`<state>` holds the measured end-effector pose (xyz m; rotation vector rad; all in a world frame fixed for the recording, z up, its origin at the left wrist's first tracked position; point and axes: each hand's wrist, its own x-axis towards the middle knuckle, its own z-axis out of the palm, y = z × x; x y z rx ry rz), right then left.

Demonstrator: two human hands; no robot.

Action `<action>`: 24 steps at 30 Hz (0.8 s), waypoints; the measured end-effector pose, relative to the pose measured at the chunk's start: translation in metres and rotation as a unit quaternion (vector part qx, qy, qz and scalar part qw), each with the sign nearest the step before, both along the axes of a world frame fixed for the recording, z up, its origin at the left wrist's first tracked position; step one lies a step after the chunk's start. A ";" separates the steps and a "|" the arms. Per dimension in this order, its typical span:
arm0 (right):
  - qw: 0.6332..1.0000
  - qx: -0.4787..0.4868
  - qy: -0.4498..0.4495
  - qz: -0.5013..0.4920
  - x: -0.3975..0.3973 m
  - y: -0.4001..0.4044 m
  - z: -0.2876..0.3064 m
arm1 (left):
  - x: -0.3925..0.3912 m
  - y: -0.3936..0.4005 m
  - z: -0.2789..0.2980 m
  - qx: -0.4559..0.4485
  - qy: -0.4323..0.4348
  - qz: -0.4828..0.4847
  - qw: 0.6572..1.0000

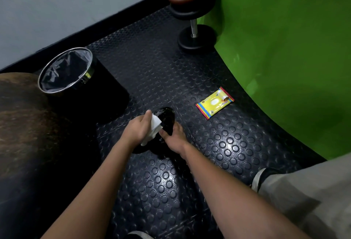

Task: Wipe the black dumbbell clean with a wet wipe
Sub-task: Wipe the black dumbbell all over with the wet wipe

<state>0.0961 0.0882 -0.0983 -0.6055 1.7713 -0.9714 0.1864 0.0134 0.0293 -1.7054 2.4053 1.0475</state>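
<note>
- The left hand (pixel 137 129) gripped one white wet wipe (pixel 153 129) against the black dumbbell (pixel 166 120), which stood on the studded floor mat (pixel 218 143).
- The right hand (pixel 175 141) clasped its handle.
- Turning the dumbbell would likely clean hidden faces.
- One wipes packet (pixel 214 103) and one lined bin (pixel 66 71) lay near.
</note>
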 end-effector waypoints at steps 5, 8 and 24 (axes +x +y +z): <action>1.000 0.009 -0.009 -0.002 0.000 -0.001 0.001 | 0.011 0.009 0.001 -0.013 0.025 -0.002 1.000; 1.000 0.015 0.007 0.004 -0.001 -0.001 0.001 | 0.035 0.009 -0.002 0.032 0.043 0.038 0.998; 1.000 0.006 -0.001 -0.004 0.000 -0.001 0.001 | 0.010 -0.004 0.002 0.075 0.028 0.057 0.995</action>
